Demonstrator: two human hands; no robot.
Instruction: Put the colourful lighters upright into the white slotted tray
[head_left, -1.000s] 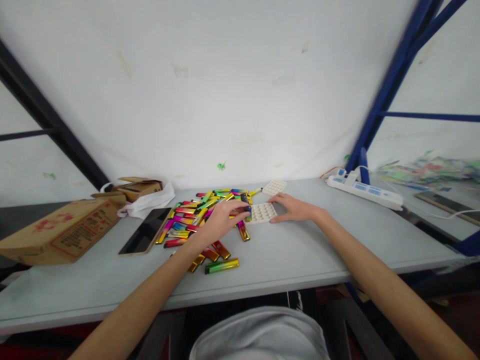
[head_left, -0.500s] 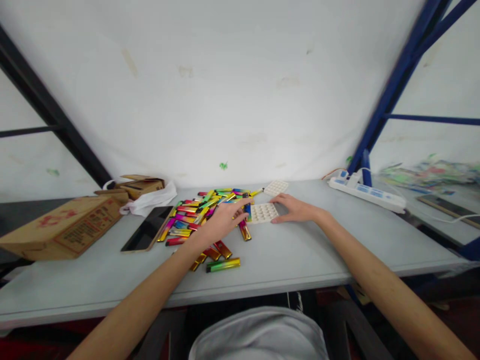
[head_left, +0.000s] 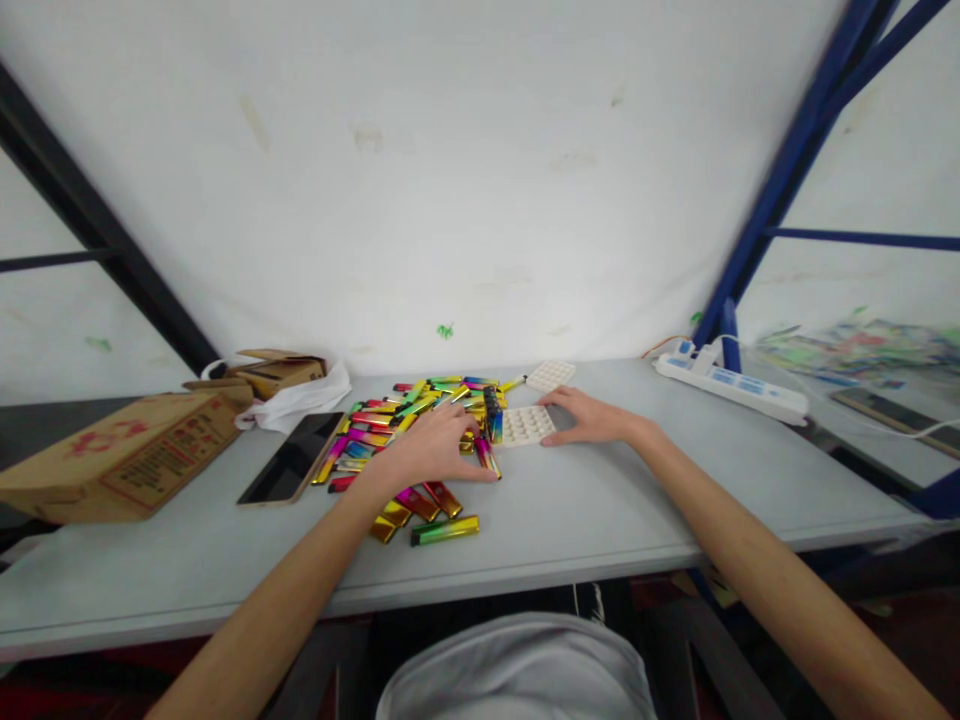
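Observation:
My right hand grips the right end of a white tray with rows of round cells, thumb at the near corner and fingers at the far one. Several blue lighters with dark tops stand upright along the tray's left end. To the left lies a heap of shiny multicoloured lighters. Over the heap's right part is my left hand, thumb spread away from the fingers; the fingertips are partly hidden among the lighters. A green-and-gold lighter lies apart near the table's front edge.
Behind the held tray lies a second white tray. A dark tablet, a white plastic bag and cardboard boxes are on the left. A white power strip lies at the right, beside a blue frame post.
My left hand has moved left and towards me, away from the tray's left end onto the heap, its thumb now spread. The right hand has stayed on the tray.

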